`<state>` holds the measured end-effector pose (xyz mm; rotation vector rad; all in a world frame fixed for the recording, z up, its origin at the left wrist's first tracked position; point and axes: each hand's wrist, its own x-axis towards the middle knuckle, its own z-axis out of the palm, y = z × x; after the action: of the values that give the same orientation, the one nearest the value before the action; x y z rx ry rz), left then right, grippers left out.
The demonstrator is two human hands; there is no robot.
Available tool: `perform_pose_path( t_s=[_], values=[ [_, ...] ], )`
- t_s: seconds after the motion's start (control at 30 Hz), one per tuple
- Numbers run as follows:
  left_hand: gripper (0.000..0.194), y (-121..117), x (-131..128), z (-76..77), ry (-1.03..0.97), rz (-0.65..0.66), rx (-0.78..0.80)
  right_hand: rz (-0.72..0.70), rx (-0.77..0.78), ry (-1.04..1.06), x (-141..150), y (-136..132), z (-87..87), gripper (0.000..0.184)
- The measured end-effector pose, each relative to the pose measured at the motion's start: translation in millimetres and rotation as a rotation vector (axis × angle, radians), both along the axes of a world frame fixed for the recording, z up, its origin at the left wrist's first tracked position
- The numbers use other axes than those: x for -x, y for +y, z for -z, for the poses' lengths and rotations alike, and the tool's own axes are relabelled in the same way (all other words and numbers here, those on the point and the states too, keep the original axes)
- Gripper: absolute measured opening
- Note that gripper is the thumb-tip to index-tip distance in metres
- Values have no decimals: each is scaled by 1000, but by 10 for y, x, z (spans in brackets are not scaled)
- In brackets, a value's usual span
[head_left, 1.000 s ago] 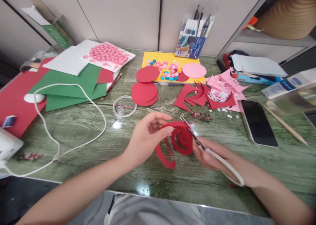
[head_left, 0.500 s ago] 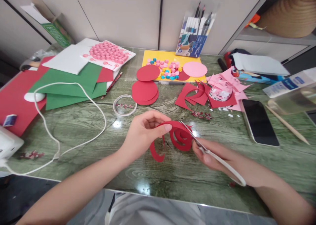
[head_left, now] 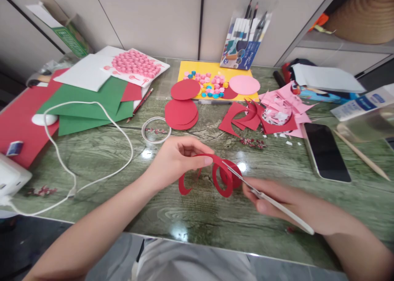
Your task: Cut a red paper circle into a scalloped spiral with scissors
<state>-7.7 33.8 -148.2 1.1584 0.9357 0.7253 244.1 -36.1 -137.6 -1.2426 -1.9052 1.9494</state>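
Observation:
Between the thumb and fingers of my left hand point(head_left: 181, 160) is a red paper spiral point(head_left: 222, 187), its curled strips hanging over the table. My right hand point(head_left: 273, 196) is closed around a pair of scissors point(head_left: 261, 194) with pale handles. The blades lie against the upper edge of the spiral, just right of my left fingertips. Past my hands lie stacked red paper circles point(head_left: 181, 114) and red offcuts point(head_left: 234, 118) with curved cut-outs.
A tape ring point(head_left: 143, 135) and a looped white cable point(head_left: 131, 149) lie left. Green sheets point(head_left: 83, 96) are behind the cable. At right are a phone point(head_left: 326, 151), a wooden stick point(head_left: 361, 155) and pink scraps point(head_left: 297, 100). A pen pack point(head_left: 243, 42) leans on the back wall.
The scissors have shifted slightly right and down, their blades lower across the paper. The spiral's loops have swung and spread, and its loose left end hangs further left.

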Motion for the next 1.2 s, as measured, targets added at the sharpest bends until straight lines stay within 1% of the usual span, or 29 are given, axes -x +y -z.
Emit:
perform_pose_path(
  t_s=[0.13, 0.3, 0.4, 0.53, 0.63, 0.93, 1.2],
  values=[
    [9, 15, 9, -11, 35, 24, 7, -14, 36, -16, -8, 16, 19, 51],
    [8, 39, 26, -38, 51, 84, 12, -70, 25, -90, -15, 18, 26, 49],
    [8, 47, 47, -53, 48, 131, 13, -83, 21, -97, -15, 20, 31, 48],
    [8, 57, 71, -70, 98, 184, 40, -111, 33, -91, -28, 19, 36, 40],
    [8, 69, 73, -88, 141, 226, 65, -143, 26, -140, -42, 13, 30, 35],
    [8, 75, 91, -123, 206, 368, 44, -249, -7, -252, -47, -4, 46, 33],
    [8, 60, 95, -117, 249, 448, 60, -287, 21, -261, -40, -16, 73, 32]
  ],
)
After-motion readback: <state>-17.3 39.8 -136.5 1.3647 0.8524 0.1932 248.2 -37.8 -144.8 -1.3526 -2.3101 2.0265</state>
